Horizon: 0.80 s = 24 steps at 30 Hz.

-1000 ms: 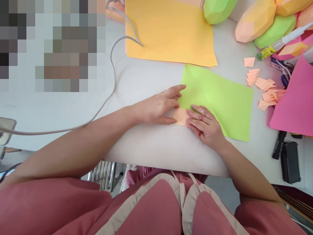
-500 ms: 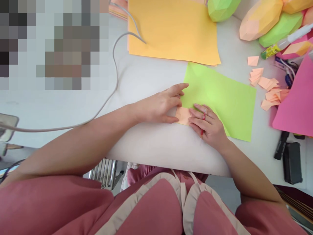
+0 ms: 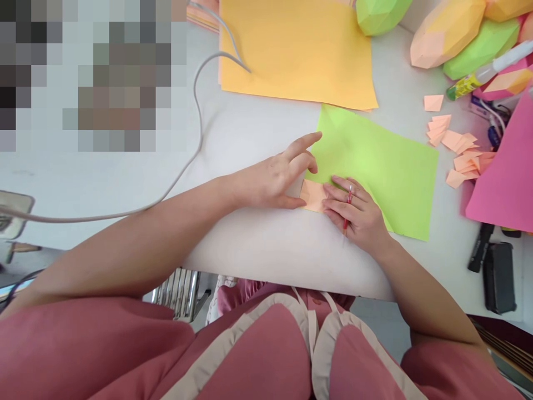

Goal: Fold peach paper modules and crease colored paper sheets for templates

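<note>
A small peach paper piece [image 3: 313,195] lies on the table, partly over the lower left edge of a lime green sheet [image 3: 387,166]. At its left edge rests the thumb of my left hand [image 3: 287,175], whose fingers are spread and lifted, the index stretched out over the green sheet's edge. My right hand [image 3: 356,214] presses its fingertips on the right end of the peach piece. Tucked between those fingers is a thin red pen-like tool [image 3: 345,223] with a silvery upper end; its exact kind cannot be made out.
Orange sheets [image 3: 295,50] lie at the back under a grey cable [image 3: 199,105]. Folded peach pieces [image 3: 466,161], a glue stick [image 3: 464,87], faceted paper shapes [image 3: 447,30] and a pink sheet [image 3: 508,178] are at right. A black marker [image 3: 480,247] lies beside a black case [image 3: 499,278].
My left fingers have lifted and spread, the index rising away from the peach piece while the thumb stays at its edge. My right hand has hardly moved.
</note>
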Tool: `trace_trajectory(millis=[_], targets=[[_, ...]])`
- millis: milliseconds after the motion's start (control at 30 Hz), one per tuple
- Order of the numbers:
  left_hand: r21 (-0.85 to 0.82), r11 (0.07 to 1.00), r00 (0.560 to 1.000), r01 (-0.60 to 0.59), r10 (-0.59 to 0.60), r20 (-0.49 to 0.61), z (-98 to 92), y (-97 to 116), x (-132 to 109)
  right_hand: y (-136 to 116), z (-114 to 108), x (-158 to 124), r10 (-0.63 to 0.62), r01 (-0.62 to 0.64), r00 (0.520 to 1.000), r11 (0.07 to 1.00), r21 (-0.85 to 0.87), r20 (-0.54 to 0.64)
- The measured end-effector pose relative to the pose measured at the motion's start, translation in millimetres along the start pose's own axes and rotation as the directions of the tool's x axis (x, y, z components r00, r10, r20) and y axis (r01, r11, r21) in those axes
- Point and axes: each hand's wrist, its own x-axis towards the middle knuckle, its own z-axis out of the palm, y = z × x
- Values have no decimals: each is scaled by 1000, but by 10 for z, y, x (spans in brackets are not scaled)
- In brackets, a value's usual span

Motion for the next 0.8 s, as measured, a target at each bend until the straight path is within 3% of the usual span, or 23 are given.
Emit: trace_trajectory(millis=[300, 600, 800], targets=[[-40, 999, 996, 24, -21, 88, -20, 4, 5, -1, -1, -2, -4, 4, 1000, 1000, -15, 3], [228, 972, 997, 60, -70, 36, -23, 49, 18, 0, 1, -12, 30, -31, 999, 999, 16, 15], [256, 961, 991, 105, -121, 50, -72, 80, 19, -9, 1, -6, 32, -32, 999, 999, 12, 12]])
